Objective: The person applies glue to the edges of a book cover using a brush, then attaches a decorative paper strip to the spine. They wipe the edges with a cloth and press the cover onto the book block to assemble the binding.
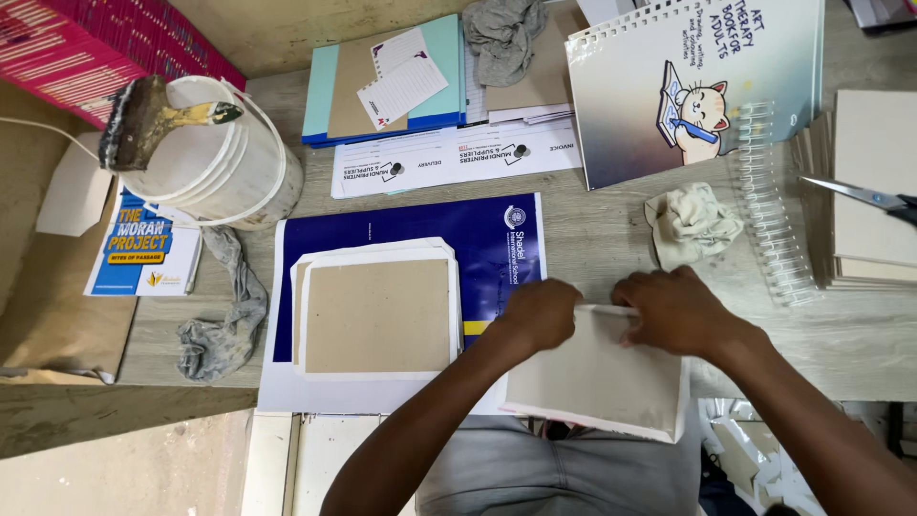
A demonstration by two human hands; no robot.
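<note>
On the desk (611, 239) stand a white bucket (224, 167) with a brush (153, 115) across its rim, a grey rag (224, 320), a spiral-bound notebook (688, 81), a crumpled cloth (690, 222), loose binding coils (769, 229), scissors (864, 198) and stacked boards (874, 191).

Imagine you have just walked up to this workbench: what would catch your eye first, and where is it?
Both hands, left hand and right hand, press along the top edge of a grey board wrapped in white paper at the near edge of the table. Left of it lies a similar covered board on a dark blue sheet. At far left stands a white bucket with a glue-caked brush across it.
</note>
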